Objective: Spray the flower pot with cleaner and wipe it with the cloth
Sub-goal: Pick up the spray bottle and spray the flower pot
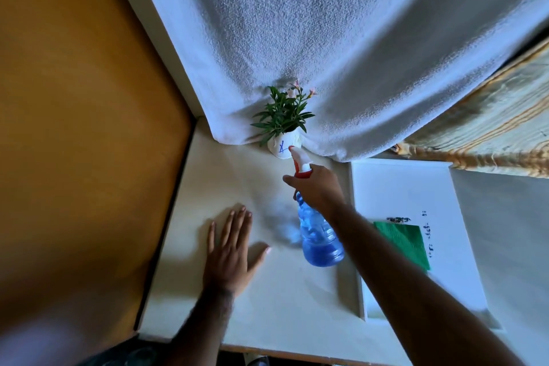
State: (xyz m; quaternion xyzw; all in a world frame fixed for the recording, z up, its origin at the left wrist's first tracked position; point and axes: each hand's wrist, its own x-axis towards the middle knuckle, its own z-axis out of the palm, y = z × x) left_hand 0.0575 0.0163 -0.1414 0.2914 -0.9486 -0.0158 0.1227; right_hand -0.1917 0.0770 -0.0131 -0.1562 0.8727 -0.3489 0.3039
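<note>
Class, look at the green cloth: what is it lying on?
The green cloth lies on a white tray, beside dark marks. Whatever the cloth covers is hidden.

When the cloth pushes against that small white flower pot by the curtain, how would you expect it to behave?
The flower pot looks small, with a plant taller and wider than itself, so it is probably top-heavy and may tip. It seems light and could slide on the smooth table. Once sprayed from the spray bottle, it may turn slippery.

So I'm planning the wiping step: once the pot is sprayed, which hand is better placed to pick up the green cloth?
Probably the left hand: it lies flat and empty, though farther from the folded green cloth than the right hand, which grips the blue plastic spray bottle.
</note>
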